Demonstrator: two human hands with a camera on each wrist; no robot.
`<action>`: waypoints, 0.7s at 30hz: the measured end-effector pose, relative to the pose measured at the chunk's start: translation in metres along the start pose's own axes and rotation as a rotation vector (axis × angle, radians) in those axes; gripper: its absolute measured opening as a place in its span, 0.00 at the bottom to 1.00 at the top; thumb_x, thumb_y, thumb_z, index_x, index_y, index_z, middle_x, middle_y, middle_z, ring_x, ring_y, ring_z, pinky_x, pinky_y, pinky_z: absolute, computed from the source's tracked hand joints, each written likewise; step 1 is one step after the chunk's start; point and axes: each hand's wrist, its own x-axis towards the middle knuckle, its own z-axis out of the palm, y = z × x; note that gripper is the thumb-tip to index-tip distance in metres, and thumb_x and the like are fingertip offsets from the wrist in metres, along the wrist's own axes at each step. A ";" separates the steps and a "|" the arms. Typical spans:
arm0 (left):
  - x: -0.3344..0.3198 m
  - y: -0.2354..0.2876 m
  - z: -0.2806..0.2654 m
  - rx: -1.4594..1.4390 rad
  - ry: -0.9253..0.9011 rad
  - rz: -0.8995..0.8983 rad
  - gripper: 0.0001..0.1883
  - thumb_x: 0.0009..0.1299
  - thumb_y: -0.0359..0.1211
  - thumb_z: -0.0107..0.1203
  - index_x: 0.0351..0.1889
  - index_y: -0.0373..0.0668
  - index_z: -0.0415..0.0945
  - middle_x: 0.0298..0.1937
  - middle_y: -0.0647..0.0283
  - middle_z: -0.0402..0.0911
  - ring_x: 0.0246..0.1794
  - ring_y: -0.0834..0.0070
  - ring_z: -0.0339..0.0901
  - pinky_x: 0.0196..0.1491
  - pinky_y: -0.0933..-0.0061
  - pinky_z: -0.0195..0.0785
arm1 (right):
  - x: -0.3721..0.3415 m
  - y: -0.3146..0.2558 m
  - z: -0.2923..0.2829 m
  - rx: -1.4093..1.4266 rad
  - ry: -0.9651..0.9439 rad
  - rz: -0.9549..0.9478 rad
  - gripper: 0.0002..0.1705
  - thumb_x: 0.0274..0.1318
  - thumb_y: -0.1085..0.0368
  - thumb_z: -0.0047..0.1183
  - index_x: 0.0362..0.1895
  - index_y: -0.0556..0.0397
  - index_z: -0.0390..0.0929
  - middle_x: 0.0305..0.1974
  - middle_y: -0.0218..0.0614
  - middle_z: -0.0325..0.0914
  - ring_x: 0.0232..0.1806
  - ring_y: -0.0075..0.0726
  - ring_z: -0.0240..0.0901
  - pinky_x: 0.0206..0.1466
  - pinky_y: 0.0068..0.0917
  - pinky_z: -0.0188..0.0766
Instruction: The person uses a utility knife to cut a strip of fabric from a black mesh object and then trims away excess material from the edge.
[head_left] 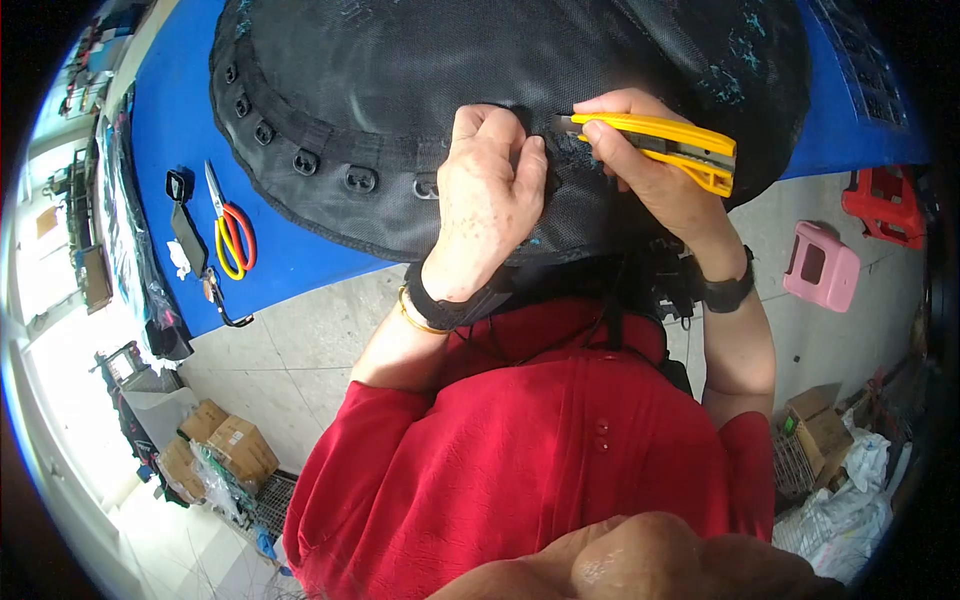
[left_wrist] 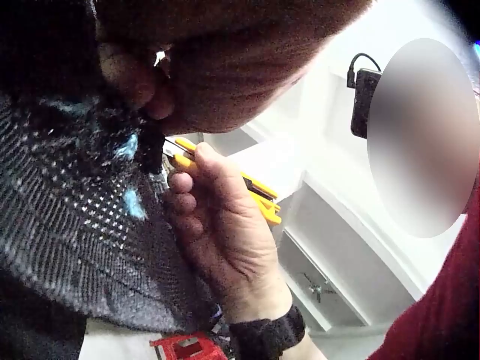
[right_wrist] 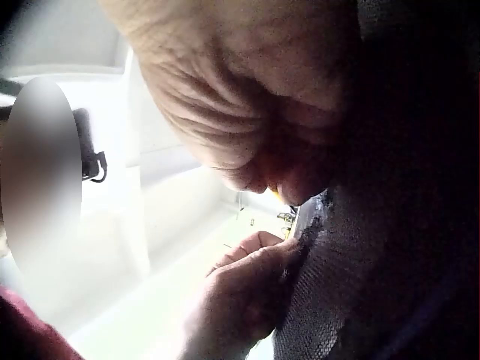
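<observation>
A large round black mesh mat [head_left: 380, 70] lies before me, with black plastic rings [head_left: 305, 162] set along its near left edge. My left hand [head_left: 485, 190] pinches the mat near its rim, fingers curled and thumb toward the right. In my right hand [head_left: 650, 175] I grip a yellow utility knife [head_left: 680, 133], its blade [head_left: 567, 123] pointing left at the mat beside my left thumb. Light blue thread bits [left_wrist: 135, 204] cling to the mesh near both hands in the left wrist view. The right wrist view is dark, and the blade's tip is hidden there.
Scissors with red and yellow handles [head_left: 233, 240] lie on the blue table [head_left: 300, 270], left of the mat, beside a dark flat tool [head_left: 188, 240]. A pink stool [head_left: 822, 268] and a red stool [head_left: 885, 205] stand at right. Cardboard boxes [head_left: 240, 450] sit lower left.
</observation>
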 end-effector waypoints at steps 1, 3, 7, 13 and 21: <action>0.000 0.000 0.000 0.003 0.000 0.000 0.08 0.67 0.28 0.66 0.35 0.38 0.76 0.39 0.55 0.78 0.39 0.55 0.80 0.45 0.59 0.75 | 0.000 -0.001 -0.001 -0.017 -0.006 -0.010 0.09 0.69 0.70 0.60 0.51 0.47 0.81 0.49 0.34 0.80 0.51 0.38 0.80 0.56 0.29 0.78; -0.001 0.000 0.001 0.001 0.005 0.006 0.08 0.67 0.28 0.65 0.35 0.38 0.76 0.38 0.54 0.78 0.39 0.55 0.80 0.45 0.59 0.74 | -0.001 -0.002 -0.002 -0.054 -0.015 -0.052 0.10 0.68 0.71 0.60 0.51 0.47 0.81 0.49 0.34 0.80 0.51 0.38 0.80 0.55 0.30 0.78; -0.001 -0.001 0.001 -0.003 0.011 0.012 0.08 0.67 0.28 0.65 0.36 0.37 0.76 0.38 0.54 0.78 0.39 0.54 0.80 0.46 0.59 0.74 | -0.004 0.004 -0.003 -0.046 -0.016 -0.092 0.10 0.67 0.72 0.61 0.50 0.46 0.81 0.49 0.33 0.80 0.51 0.38 0.80 0.55 0.30 0.78; -0.002 -0.003 0.003 0.015 0.027 0.030 0.07 0.67 0.28 0.65 0.36 0.37 0.76 0.40 0.53 0.79 0.41 0.53 0.81 0.47 0.58 0.75 | -0.009 0.000 -0.006 0.056 0.025 0.045 0.06 0.68 0.68 0.60 0.47 0.54 0.80 0.44 0.32 0.81 0.49 0.29 0.80 0.56 0.25 0.76; -0.004 -0.002 0.004 0.059 0.034 0.010 0.10 0.68 0.31 0.67 0.38 0.35 0.78 0.45 0.51 0.81 0.43 0.53 0.82 0.49 0.58 0.76 | -0.026 -0.004 -0.016 0.052 0.008 0.085 0.07 0.69 0.67 0.59 0.47 0.55 0.80 0.44 0.31 0.82 0.48 0.26 0.80 0.56 0.24 0.75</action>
